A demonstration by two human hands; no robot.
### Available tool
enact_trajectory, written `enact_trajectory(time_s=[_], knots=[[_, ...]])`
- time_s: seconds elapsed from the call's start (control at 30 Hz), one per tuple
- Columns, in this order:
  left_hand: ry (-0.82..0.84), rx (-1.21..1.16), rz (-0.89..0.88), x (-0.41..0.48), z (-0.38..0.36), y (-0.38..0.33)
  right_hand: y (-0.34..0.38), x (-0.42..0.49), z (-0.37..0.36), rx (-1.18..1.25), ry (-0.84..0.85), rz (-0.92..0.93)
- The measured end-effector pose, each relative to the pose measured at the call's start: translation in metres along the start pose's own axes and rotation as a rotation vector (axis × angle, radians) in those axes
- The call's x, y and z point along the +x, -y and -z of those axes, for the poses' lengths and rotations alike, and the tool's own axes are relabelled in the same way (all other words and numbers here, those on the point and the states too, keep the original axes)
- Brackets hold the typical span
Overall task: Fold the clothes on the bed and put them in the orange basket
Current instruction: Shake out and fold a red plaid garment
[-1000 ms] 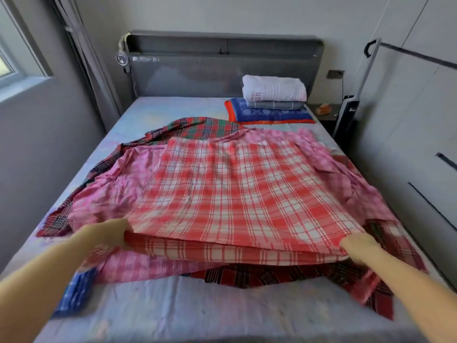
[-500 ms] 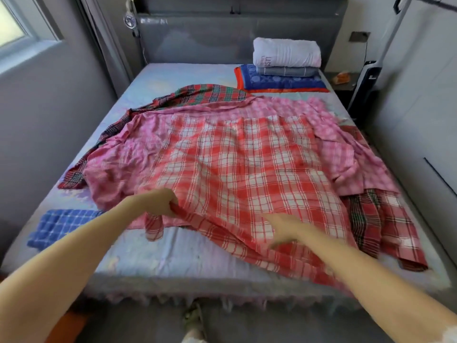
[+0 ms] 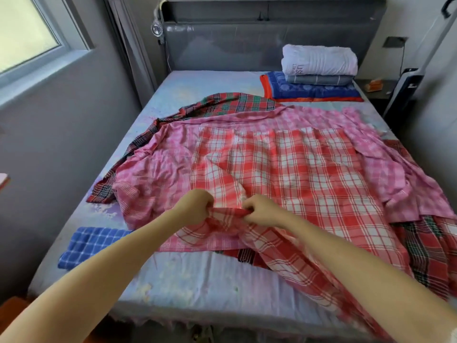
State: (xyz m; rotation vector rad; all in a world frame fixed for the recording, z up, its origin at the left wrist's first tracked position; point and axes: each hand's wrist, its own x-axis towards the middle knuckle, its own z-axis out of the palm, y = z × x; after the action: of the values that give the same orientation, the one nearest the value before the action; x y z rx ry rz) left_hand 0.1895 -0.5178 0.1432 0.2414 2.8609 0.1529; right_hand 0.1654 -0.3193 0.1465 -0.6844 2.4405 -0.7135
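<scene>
Both hands, left [image 3: 196,206] and right [image 3: 262,210], pinched the red cloth [image 3: 296,174] at its near edge. It was probably light and limp, best gripped at corners.

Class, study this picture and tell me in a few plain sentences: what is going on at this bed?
A person at the foot of the bed grips the near edge of a red-and-white checked cloth with left hand and right hand, bunching it between them. It lies spread, not yet folded, over a pink checked cloth and a dark plaid cloth. A blue checked cloth lies near the left edge.
</scene>
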Motion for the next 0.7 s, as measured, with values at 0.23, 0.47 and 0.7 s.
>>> enact_trajectory(time_s=[0.23,0.47,0.7], knots=[[0.082,-0.385,0.114,0.043,0.032,0.099,-0.033,0.046,0.028,-0.279,0.173,-0.334],[0.172,-0.875,0.025,0.099,0.064,0.091,0.017,0.117,0.026,0.200,0.110,-0.121],[0.120,-1.016,0.073,0.166,0.067,0.114,0.020,0.197,0.062,0.511,-0.149,-0.086]])
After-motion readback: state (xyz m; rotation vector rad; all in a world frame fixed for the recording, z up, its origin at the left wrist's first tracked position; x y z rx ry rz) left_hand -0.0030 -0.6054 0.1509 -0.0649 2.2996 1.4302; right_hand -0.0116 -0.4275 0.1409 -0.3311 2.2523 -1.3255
